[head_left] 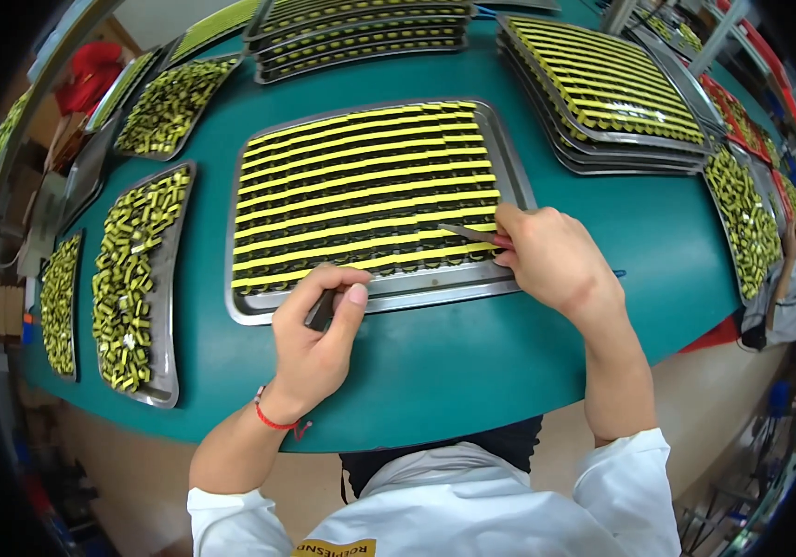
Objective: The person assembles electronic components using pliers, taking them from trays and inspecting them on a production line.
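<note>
A metal tray (pixel 519 176) lies before me, filled with rows of small black-and-yellow parts (pixel 361 190). My right hand (pixel 556 260) is closed on a slim pointed metal tool with a red grip (pixel 472 234); whether it is tweezers or a blade I cannot tell. Its tip reaches over the rows near the tray's right side. At the near edge, left of centre, my left hand (pixel 314 339) is closed, thumb and fingers around a dark piece (pixel 321 311) too hidden to name.
Trays of loose black-and-yellow parts (pixel 124 278) stand on the left and a similar one (pixel 740 223) at far right. Stacked trays (pixel 361 37) rise at the back, with another stack (pixel 602 84) at back right. All rest on a green tabletop (pixel 398 371); another person's arm (pixel 788 260) shows at right.
</note>
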Tool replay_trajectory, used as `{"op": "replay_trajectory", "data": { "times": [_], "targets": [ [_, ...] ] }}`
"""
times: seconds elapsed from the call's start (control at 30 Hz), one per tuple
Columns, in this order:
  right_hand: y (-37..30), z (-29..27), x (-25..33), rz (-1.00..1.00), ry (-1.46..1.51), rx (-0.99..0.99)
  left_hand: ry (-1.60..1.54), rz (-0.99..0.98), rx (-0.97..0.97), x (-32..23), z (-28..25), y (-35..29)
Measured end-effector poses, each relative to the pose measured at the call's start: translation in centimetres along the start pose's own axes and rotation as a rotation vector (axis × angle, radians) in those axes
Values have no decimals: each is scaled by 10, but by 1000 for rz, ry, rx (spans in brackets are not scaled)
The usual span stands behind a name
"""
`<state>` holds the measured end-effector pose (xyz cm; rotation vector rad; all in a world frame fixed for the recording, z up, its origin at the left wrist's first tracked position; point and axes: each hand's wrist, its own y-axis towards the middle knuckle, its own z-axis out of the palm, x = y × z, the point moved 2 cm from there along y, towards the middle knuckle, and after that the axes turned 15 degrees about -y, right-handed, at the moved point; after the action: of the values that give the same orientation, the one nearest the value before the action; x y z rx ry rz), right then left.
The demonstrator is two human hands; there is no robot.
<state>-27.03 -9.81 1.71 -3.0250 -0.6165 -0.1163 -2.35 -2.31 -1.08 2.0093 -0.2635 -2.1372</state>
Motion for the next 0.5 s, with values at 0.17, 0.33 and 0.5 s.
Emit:
{"op": "replay_trajectory", "data": {
  "times": [0.17,0.33,0.5],
  "targets": [
    [-1,3,1,72,50,-42,9,74,-7,7,-13,9],
    [-18,-10,1,-5,34,-140,24,173,-169,2,-33,28],
    [-27,-27,26,-230,515,-142,319,275,-419,-20,-89,38]
  ]
}}
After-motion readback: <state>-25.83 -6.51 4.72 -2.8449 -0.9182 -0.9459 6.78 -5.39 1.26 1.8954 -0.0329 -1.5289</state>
